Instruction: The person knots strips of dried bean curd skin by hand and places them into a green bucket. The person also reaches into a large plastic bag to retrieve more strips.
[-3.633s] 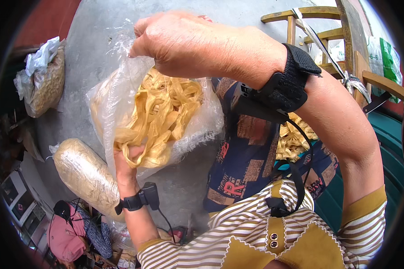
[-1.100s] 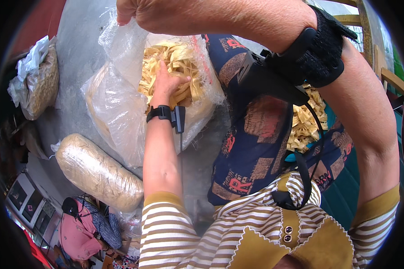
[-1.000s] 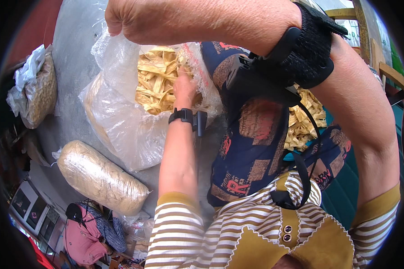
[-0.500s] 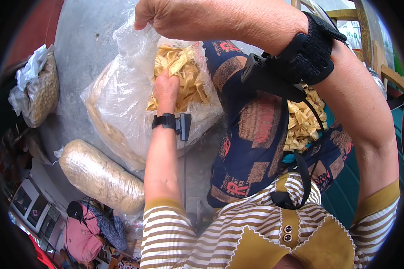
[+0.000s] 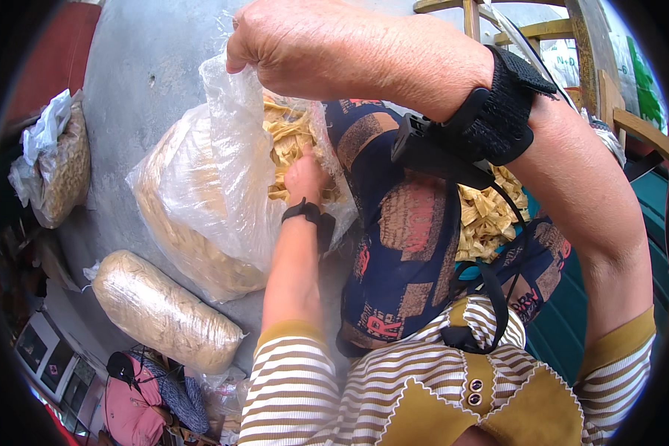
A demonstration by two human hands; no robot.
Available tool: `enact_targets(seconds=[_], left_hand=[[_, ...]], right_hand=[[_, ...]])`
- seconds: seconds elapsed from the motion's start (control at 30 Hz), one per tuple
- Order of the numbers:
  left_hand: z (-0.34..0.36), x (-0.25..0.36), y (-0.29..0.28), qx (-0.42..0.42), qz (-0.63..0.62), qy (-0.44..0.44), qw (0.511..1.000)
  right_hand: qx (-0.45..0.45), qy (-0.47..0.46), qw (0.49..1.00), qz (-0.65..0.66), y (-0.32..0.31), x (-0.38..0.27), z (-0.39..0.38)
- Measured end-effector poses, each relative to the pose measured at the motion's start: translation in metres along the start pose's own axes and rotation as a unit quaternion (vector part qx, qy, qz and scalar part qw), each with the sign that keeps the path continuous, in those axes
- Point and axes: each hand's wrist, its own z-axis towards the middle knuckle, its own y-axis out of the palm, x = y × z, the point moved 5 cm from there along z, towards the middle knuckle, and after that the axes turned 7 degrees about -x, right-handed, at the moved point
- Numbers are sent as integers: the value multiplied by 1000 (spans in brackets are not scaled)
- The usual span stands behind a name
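Note:
My right hand [image 5: 264,48] is closed on the raised edge of a large translucent plastic bag [image 5: 189,193], high over its opening. My left hand [image 5: 305,178] reaches into that bag among flat, curly pale-yellow strips [image 5: 286,130]; its fingertips are buried there, so their grip is hidden. Beside the bag, at my patterned trouser legs [image 5: 394,215], more strips [image 5: 483,215] fill a teal container [image 5: 470,272].
A plump tied plastic sack [image 5: 163,308] lies on the grey floor [image 5: 149,59] at lower left, another filled bag [image 5: 56,178] farther up. A person in pink [image 5: 130,401] is at the bottom left. A wooden frame [image 5: 595,52] stands at upper right.
Since the first frame my left hand has moved up and right into the bag. Over the last second both hands shifted slightly, and the bag's raised film covers more of its opening.

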Motion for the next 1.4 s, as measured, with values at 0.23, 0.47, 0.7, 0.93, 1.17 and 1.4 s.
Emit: enact_targets(seconds=[0.23, 0.47, 0.7, 0.93, 1.17, 1.4], left_hand=[[-71, -80, -125, 79, -215, -35, 973], [-195, -125, -250, 182, -196, 27, 963], [-209, -124, -289, 258, -29, 59, 964], [-153, -111, -287, 243, 50, 109, 963], [-125, -113, -245, 229, -53, 140, 962], [-122, -110, -233, 169, -17, 135, 976]], right_hand=[[101, 3, 787, -609, 25, -22, -30], [194, -225, 711, -637, 50, -55, -52], [215, -250, 662, -673, 98, -75, -82], [73, -215, 757, -613, 108, -76, -69], [83, -167, 840, -509, 89, -65, -76], [96, -104, 861, -488, 66, -16, -106]])
